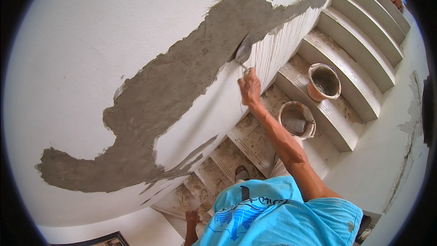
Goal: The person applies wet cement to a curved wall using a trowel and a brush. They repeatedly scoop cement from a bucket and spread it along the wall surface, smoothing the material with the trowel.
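From the head view, the right hand (250, 86) was wrapped tight around the handle of a small grey steel trowel (243, 51), whose blade lay against the wet grey plaster patch (182, 91) on the white wall (91, 41). The trowel looked light and stiff, best held by its handle; the mortar looked heavy and soft. Two mortar-stained buckets (324, 81) stood on the stair treads (346, 64) to the right, narrowing the room. The left hand was out of sight.

The person's right hand (250, 87) reaches up with the arm stretched nearly straight, fingers closed around the handle of a trowel (244, 51), knuckles just below its blade. The left hand is out of view.
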Demonstrator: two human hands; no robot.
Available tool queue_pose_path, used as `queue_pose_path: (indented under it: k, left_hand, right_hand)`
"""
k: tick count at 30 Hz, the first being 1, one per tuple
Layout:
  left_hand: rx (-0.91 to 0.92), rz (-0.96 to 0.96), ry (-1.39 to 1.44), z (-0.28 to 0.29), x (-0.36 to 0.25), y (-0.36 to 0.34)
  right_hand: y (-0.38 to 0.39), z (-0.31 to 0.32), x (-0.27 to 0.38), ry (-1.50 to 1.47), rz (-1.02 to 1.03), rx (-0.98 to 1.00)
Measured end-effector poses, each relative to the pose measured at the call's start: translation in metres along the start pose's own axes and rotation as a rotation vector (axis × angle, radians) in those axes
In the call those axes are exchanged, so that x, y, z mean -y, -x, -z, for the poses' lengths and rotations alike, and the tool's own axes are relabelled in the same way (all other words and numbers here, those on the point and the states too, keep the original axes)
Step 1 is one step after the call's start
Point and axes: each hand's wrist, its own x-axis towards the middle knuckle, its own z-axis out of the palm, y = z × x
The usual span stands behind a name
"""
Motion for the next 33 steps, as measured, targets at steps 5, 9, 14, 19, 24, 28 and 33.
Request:
queue_pose_path:
  k: [5,9,14,19,24,28,33]
  left_hand:
    - [0.037,0.003,-0.039,0.004,-0.004,-0.005]
    - [0.033,0.03,0.016,0.006,-0.007,-0.006]
    - [0.105,-0.015,-0.002,0.004,-0.019,-0.008]
    - [0.09,0.306,0.196,0.007,0.079,-0.066]
    - [0.077,-0.388,-0.174,-0.009,-0.013,-0.004]
    - [0.13,-0.162,-0.202,-0.001,-0.028,-0.014]
    - [0.179,-0.231,-0.259,0.002,0.006,-0.045]
  right_hand:
    - [0.048,0.006,0.004,-0.004,0.176,0.136]
    - [0.021,0.016,-0.003,-0.17,0.027,0.065]
    - [-0.014,0.01,-0.016,-0.049,0.096,-0.037]
    - [0.063,-0.017,0.011,-0.023,0.175,0.16]
    - [0.067,0.012,0.007,-0.024,0.066,0.157]
    - [0.038,0.001,0.018,-0.052,0.056,0.063]
    - [0.12,-0.012,0.011,-0.026,0.216,0.32]
